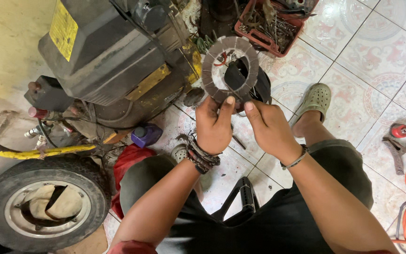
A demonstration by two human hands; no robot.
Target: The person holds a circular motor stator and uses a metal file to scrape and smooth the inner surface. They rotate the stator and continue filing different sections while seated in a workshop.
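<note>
Two hands pinching grey segmented friction ring (230, 66), upright, worn

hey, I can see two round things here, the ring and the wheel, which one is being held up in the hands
The segmented brown ring: the left hand and right hand pinch its lower edge. The tyred wheel lies at the lower left, untouched.

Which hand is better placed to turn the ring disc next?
Probably the right hand: both hands pinch the ring disc at its lower edge, but the left hand wraps more of it, steadying it.
</note>
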